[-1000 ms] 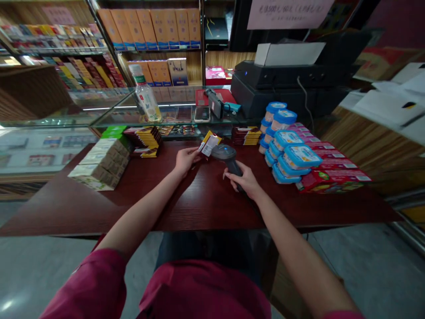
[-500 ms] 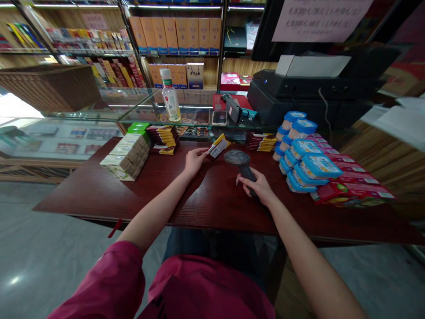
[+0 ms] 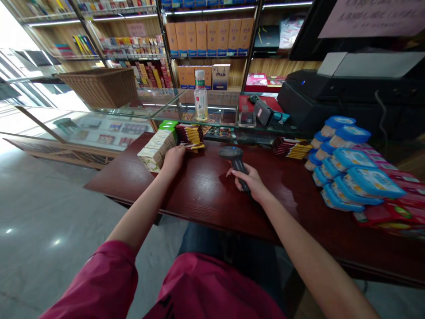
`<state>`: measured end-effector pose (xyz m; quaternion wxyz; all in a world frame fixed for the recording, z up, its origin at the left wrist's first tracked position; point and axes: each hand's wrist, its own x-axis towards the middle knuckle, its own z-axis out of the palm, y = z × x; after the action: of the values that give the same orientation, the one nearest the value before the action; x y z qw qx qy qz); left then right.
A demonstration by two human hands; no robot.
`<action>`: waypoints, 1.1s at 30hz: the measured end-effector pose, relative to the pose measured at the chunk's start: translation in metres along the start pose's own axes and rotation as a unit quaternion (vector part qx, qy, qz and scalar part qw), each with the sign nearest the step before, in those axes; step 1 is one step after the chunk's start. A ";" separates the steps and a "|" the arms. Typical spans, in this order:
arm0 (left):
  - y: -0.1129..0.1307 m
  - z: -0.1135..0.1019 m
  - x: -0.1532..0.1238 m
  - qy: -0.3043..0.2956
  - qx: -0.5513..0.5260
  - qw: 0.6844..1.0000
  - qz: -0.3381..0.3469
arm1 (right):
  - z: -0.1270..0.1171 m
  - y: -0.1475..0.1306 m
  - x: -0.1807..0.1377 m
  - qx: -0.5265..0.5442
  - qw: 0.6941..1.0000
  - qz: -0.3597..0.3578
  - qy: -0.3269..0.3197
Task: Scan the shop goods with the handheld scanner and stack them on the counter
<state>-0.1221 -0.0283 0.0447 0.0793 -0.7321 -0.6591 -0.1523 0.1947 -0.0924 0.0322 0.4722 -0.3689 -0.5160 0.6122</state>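
My right hand [image 3: 250, 180] is wrapped round the handle of a dark barcode scanner [image 3: 231, 155], held just above the dark red table [image 3: 206, 195]. My left hand [image 3: 173, 158] reaches to the left and pinches a flat yellow and brown packet [image 3: 193, 146] at the foot of a stack of the same packets [image 3: 189, 133]. Right beside that hand stands a row of pale boxes [image 3: 156, 148].
Blue-lidded tubs [image 3: 345, 166] and red packets [image 3: 388, 212] fill the table's right side. A second packet stack [image 3: 292, 148] lies at the back. Behind are a glass counter [image 3: 219, 113] with a bottle [image 3: 200, 95], a black printer [image 3: 338, 95], a wicker basket [image 3: 99, 86] and shelves.
My left hand has carried the packet from in front of the scanner leftward to the stack of like packets. The scanner hand stays put. The view has swung left.
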 end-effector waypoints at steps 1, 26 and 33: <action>0.002 0.002 0.000 -0.006 0.027 1.000 -0.009 | 0.005 0.003 0.004 -0.001 1.000 0.003 -0.005; 0.058 0.038 0.007 0.046 -0.036 0.996 0.062 | -0.024 0.009 0.009 0.127 0.981 -0.038 0.138; 0.207 0.042 0.056 0.021 -0.137 0.960 0.244 | -0.106 -0.006 -0.019 0.107 0.951 -0.094 0.274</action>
<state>0.0920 0.0128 0.0409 0.0267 -0.8714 -0.4313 -0.2324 0.3006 -0.0802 0.0164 0.6875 -0.4192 -0.3312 0.4919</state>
